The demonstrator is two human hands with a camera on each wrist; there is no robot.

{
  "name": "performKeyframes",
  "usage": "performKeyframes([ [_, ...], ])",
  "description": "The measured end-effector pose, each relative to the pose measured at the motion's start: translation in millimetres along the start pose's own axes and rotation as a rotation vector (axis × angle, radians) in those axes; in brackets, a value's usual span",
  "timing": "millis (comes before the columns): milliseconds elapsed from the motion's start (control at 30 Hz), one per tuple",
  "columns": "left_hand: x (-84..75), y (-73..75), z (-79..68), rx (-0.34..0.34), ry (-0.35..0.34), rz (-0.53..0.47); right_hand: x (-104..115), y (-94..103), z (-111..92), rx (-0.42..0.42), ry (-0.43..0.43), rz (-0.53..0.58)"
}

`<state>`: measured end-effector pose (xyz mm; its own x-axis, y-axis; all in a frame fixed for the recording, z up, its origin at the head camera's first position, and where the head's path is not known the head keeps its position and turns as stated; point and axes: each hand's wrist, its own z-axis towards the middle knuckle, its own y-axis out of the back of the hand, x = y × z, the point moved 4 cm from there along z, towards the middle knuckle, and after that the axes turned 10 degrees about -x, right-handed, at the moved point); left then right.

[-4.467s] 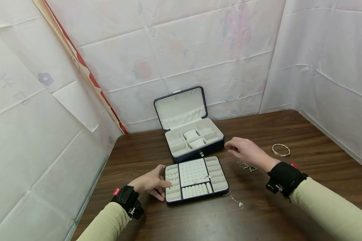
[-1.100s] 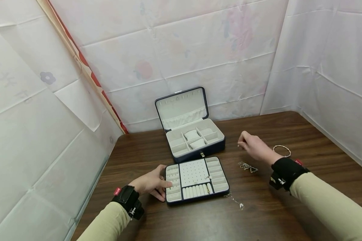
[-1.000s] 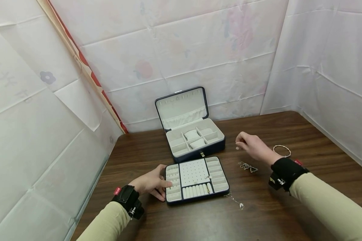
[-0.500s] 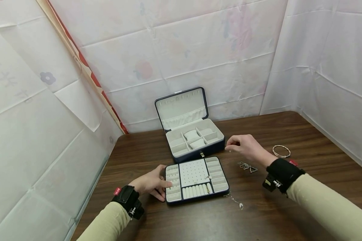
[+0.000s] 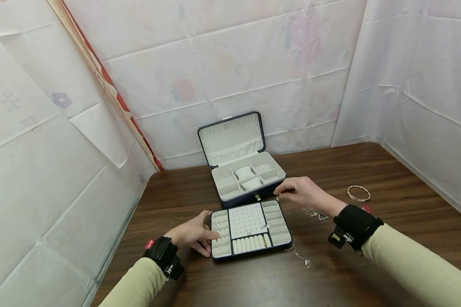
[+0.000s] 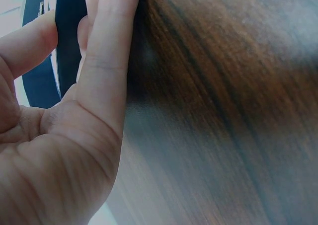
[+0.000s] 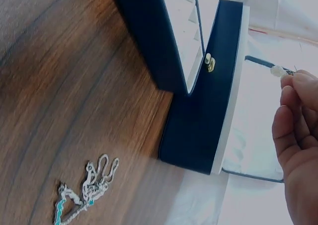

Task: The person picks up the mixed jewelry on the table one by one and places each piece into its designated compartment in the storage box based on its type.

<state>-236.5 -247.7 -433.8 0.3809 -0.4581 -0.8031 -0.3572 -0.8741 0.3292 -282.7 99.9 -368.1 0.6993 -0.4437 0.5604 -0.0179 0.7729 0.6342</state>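
My left hand (image 5: 192, 234) grips the left edge of a dark blue jewelry tray (image 5: 247, 219), thumb on top and fingers along its side. In the left wrist view, thumb and fingers close on the tray's dark wall (image 6: 67, 41). Between thumb and fingertips, my right hand (image 5: 305, 195) pinches a small pale earring (image 7: 278, 71) with a thin wire or post. It hovers just beyond the tray's far right corner, by the front of the open jewelry box (image 5: 249, 197). One earring (image 5: 266, 226) sits on the tray's dotted panel, and a gold ring (image 5: 265, 243) among the ring rolls.
A silver chain bracelet (image 7: 92, 190) with green stones lies right of the tray. Farther right is a gold bangle (image 5: 358, 193). Another silver chain (image 5: 302, 258) extends from the tray's near right corner. White patterned sheets (image 5: 272, 76) stand behind the wooden table (image 5: 330, 166).
My right hand has moved left and slightly nearer, from beside the bangle to the tray's far right corner, carrying the earring. The left hand and tray stay put.
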Motion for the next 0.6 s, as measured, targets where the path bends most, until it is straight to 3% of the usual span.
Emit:
performKeyframes([
  [233, -0.4, 0.0, 0.1, 0.0, 0.001, 0.001, 5, -2.8, 1, -0.046, 0.072, 0.004],
  [467, -0.3, -0.1, -0.3, -0.001, 0.001, -0.003, 12, -9.2, 3, 0.052, -0.097, 0.08],
  [600, -0.4, -0.4, -0.5, -0.003, 0.002, -0.001, 14, -14.8, 4, 0.1, -0.142, 0.117],
])
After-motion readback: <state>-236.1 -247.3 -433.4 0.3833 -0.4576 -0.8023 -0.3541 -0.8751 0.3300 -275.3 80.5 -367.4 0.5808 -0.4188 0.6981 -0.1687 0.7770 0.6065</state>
